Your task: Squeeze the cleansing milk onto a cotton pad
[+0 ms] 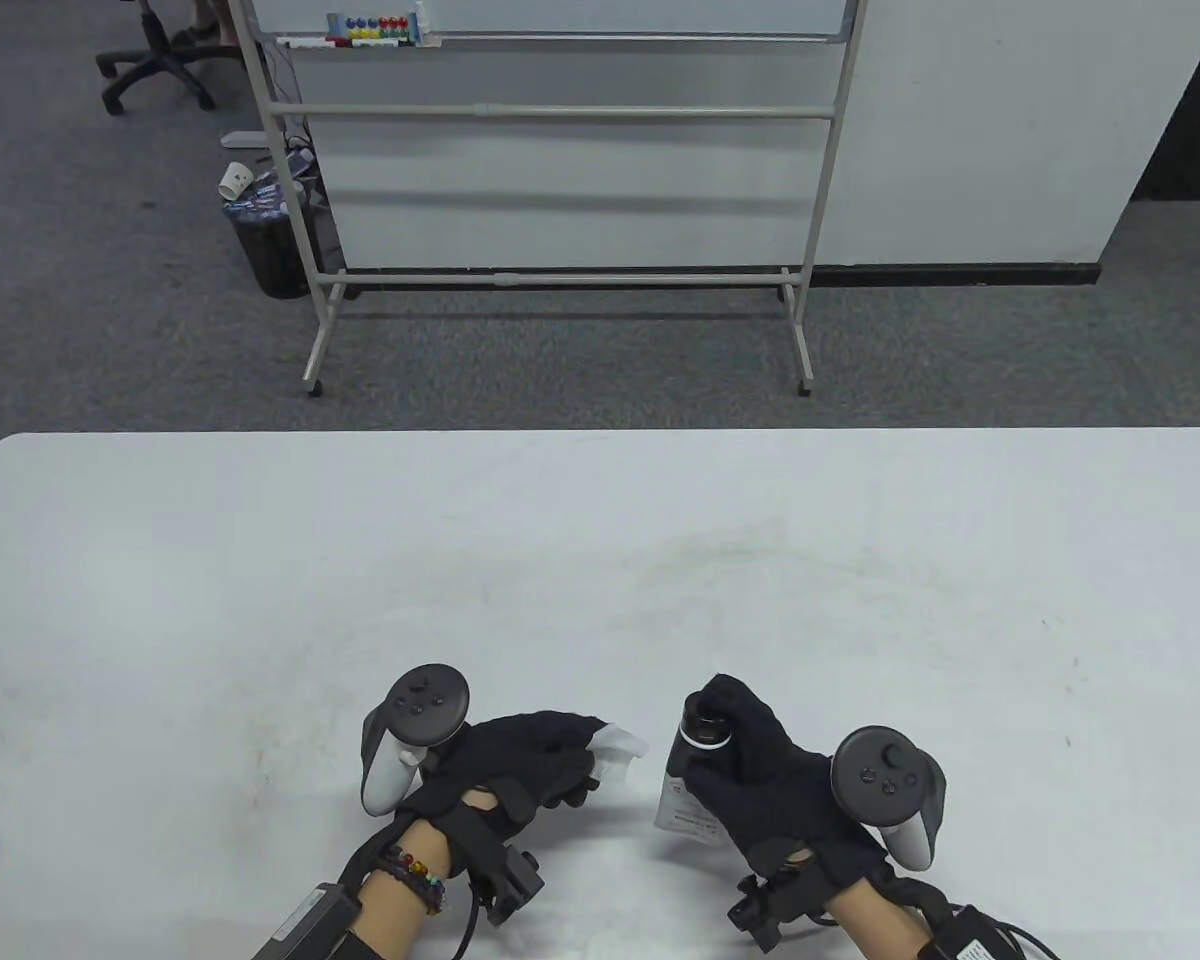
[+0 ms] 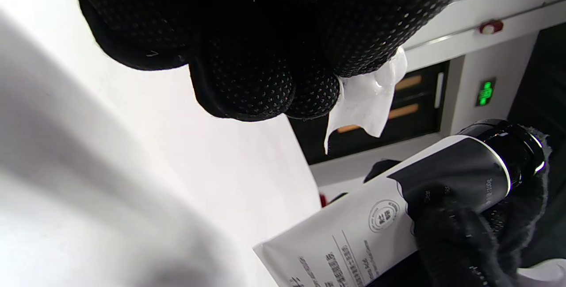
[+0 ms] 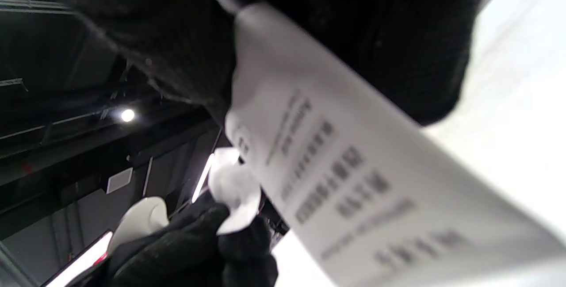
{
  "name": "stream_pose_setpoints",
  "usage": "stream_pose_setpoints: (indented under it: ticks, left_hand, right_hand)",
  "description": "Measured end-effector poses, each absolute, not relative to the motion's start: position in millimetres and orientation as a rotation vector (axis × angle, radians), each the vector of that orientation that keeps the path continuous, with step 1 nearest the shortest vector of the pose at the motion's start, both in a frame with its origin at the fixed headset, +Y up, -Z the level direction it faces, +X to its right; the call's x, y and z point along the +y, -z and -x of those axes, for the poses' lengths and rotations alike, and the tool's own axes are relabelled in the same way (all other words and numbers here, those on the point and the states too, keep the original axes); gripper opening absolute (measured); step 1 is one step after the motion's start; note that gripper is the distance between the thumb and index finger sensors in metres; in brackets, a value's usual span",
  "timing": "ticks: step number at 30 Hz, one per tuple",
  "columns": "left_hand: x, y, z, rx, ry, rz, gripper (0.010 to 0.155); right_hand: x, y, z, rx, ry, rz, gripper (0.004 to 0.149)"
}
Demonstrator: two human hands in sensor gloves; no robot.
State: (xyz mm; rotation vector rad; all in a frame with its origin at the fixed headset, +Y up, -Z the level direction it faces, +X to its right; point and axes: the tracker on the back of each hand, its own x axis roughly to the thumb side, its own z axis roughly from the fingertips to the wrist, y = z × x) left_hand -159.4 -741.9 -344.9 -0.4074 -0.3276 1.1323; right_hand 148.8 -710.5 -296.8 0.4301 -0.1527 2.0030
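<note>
My right hand [image 1: 760, 770] grips a white cleansing milk tube [image 1: 685, 800] with a black cap [image 1: 705, 722], cap pointing away from me; a finger rests over the cap. The tube also shows in the left wrist view [image 2: 398, 207] and, blurred, in the right wrist view [image 3: 353, 176]. My left hand [image 1: 530, 765] pinches a white cotton pad [image 1: 620, 748] at its fingertips, just left of the tube. In the left wrist view the pad [image 2: 365, 99] is crumpled and carries a glossy white blob. The pad shows in the right wrist view too [image 3: 234, 194].
The white table [image 1: 600, 560] stretches out beyond both hands. Behind it, on the carpet, stands a whiteboard stand [image 1: 560, 200], a black bin [image 1: 265, 240] and an office chair [image 1: 155, 60].
</note>
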Motion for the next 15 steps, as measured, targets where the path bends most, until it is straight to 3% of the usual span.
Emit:
stream_pose_setpoints:
  ticks: [8,13,15]
  left_hand:
    - [-741.3,350.9,169.9,-0.251,-1.011,0.398,0.042]
    - [-740.1,358.3,182.8,-0.165,-0.919,0.381,0.043]
    - [-740.6,361.0,192.2,-0.057,-0.795,0.386,0.043]
  right_hand:
    - [-706.6,295.6,-157.7,-0.288,-1.952,-0.369,0.06]
    - [-707.9,296.9,-161.7,-0.295,-1.937,-0.329,0.062]
    - [-708.1,297.7,-162.1,-0.273,-1.947,-0.332,0.063]
